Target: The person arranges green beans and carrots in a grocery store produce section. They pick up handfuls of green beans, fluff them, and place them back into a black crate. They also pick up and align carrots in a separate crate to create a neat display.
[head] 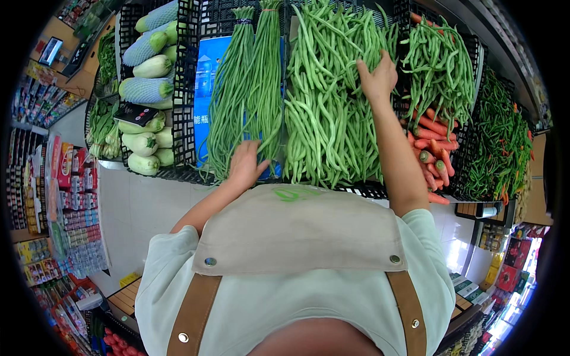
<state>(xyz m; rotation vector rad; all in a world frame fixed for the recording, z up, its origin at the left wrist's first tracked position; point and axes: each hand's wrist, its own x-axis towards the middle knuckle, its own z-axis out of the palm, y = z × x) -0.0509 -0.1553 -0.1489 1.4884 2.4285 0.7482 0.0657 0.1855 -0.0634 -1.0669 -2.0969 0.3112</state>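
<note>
My left hand (247,165) rests at the lower ends of the yardlong beans (242,84), its thumb apart from the fingers. Those beans hang together in long bundles, tied at the top. Over the upper right of a broad heap of green beans (327,98) is my right hand (380,79), thumb and fingers spread, with nothing visible in its grasp. The fingertips reach the beans near the crate's right side. Most beans in this heap lie lengthwise; some at the top are tangled.
To the right are carrots (434,142) with a second pile of green beans (438,66) on top, then chili peppers (496,147). Pale green gourds (140,147), some in foam netting, fill the left crate (185,89). A smartphone (136,114) lies on them.
</note>
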